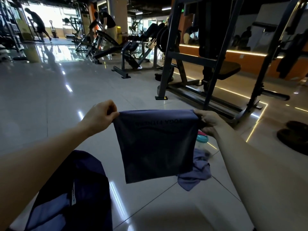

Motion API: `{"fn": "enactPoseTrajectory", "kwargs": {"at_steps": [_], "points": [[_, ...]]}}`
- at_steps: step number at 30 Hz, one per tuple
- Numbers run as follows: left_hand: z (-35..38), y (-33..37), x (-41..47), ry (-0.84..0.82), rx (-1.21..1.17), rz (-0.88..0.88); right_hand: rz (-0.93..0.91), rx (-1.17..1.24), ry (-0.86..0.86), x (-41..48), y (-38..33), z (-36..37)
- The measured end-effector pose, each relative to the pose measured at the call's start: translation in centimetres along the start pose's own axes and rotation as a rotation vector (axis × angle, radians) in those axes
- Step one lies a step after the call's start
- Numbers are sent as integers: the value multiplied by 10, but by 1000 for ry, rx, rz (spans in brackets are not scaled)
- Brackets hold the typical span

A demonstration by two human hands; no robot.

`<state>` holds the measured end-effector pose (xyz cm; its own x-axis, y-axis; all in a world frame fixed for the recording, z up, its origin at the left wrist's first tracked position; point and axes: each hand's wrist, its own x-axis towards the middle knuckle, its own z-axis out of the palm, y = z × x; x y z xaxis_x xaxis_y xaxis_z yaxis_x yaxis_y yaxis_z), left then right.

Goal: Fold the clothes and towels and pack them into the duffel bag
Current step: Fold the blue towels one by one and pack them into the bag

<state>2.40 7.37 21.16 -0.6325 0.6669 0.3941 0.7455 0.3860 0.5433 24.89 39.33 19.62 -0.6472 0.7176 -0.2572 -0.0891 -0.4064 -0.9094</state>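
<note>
Gym tiles (50, 97); left hand (101, 114), right hand (208, 122) pinch folded cloth (156, 147); bottle (202, 141) half hidden.

- The dark blue rectangular cloth (155, 145) hangs between the left hand (101, 114) and the right hand (208, 120), each pinching a top corner.
- The dark blue fabric duffel bag (80, 189) lies on the glossy tiled floor (50, 97), below the left hand.
- The crumpled purple-blue towel (195, 174) lies on the floor below the right hand, partly behind the cloth.
- The clear plastic bottle with a teal lid (202, 140) stands just below the right hand, beyond the towel.
- The black metal rack (208, 64) stands beyond the right hand.
- The dark round plates (293, 139) lie on the floor to its right.
</note>
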Motion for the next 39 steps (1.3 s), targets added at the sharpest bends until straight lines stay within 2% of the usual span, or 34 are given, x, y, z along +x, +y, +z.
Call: {"fn": "enactPoseTrajectory", "kwargs": {"at_steps": [5,8,14,20,29,35,39], "points": [[8,-23,-4,-104,163,-42,69,-286,-99,-13,4,-5],[12,-30,-7,-144,170,-83,124,-265,-182,-15,8,-11],[14,-31,-8,-185,45,-143,52,-231,-280,-18,9,-11],[16,-29,-9,-191,-79,-215,-91,-190,-226,-18,12,-5],[16,-31,-9,-165,-137,-250,-240,-287,-138,-18,6,-2],[23,-29,-10,-192,-153,-225,-273,-275,-121,-23,1,-1],[26,-24,-10,-194,-124,-140,-175,-299,-99,-23,0,-7]]}}
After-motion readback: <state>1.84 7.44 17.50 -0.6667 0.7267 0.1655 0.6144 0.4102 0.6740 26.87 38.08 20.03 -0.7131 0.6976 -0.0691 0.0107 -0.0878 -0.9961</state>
